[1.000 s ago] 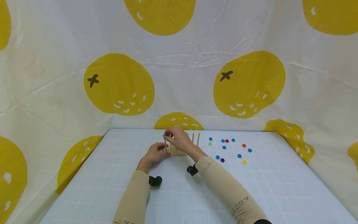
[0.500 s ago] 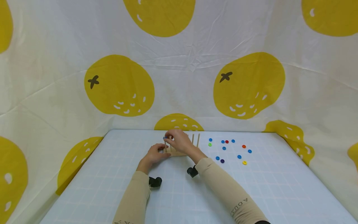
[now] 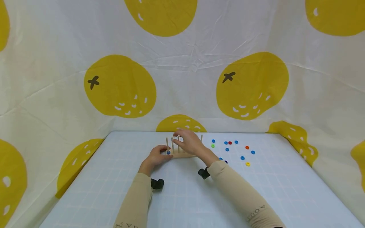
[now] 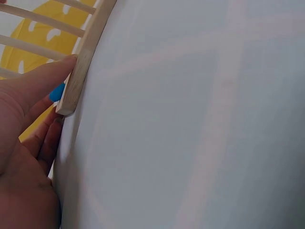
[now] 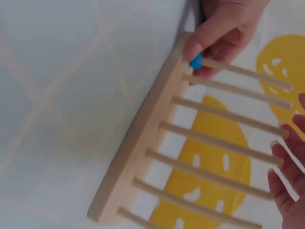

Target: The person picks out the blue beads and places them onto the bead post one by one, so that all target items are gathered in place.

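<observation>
My left hand (image 3: 155, 157) grips the left end of a wooden peg rack (image 3: 183, 155), thumb on the front of its base and fingers behind. A row of thin upright pegs rises from the base (image 5: 140, 133). At the foot of the leftmost peg sits one blue ring (image 3: 168, 152), close to the left thumb; part of this blue ring (image 4: 57, 93) shows past the thumb in the left wrist view. Over the pegs, my right hand (image 3: 190, 143) is held with its fingers (image 5: 286, 160) loosely bent and nothing between them. It hides some pegs in the head view.
Loose rings lie scattered on the table right of the rack: several blue rings (image 3: 227, 149), a red ring (image 3: 230, 142), a green ring (image 3: 213, 146), an orange ring (image 3: 247, 147) and a yellow ring (image 3: 248, 164). A dark ring (image 3: 226, 161) is partly covered by the right sleeve.
The blue ring that my right hand held at the top of the leftmost peg is now down at its foot. My right hand has let go and moved right. My left hand stays put.
</observation>
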Demonstrator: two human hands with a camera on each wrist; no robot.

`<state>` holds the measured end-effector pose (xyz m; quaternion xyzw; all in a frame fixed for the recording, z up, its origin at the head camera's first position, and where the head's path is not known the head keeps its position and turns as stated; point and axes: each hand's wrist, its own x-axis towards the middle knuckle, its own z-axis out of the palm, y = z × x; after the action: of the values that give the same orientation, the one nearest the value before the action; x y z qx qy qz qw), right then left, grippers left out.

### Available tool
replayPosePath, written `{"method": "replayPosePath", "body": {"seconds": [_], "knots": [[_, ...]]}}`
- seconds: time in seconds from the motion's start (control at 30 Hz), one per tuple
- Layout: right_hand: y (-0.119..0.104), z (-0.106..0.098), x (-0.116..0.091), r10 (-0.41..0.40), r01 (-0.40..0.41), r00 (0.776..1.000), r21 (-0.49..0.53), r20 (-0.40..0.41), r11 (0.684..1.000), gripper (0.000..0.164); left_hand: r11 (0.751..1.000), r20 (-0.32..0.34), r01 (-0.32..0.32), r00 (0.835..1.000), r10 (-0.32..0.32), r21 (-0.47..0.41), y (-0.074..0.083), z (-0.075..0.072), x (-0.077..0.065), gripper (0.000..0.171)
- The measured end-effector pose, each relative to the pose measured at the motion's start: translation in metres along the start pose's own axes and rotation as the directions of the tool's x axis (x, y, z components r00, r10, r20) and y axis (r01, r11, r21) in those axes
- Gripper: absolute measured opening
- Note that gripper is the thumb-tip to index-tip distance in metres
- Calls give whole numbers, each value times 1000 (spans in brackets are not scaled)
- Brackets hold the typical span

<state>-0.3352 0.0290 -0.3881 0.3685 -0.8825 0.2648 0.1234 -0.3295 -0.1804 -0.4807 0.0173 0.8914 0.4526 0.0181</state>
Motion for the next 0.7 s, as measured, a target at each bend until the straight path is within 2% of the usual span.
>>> {"method": "replayPosePath", "body": {"seconds": [0.37,0.7], "knots": [[24,-41,-36,78,-78,997,-27,-8,997,28,999,-1,28,1000,-28,-30,2,-1,1,42],[57,-73,-84,161,-162,987,-45,-23,986,26,999,3,36,999,-36,-29,-1,1,1,44]]}}
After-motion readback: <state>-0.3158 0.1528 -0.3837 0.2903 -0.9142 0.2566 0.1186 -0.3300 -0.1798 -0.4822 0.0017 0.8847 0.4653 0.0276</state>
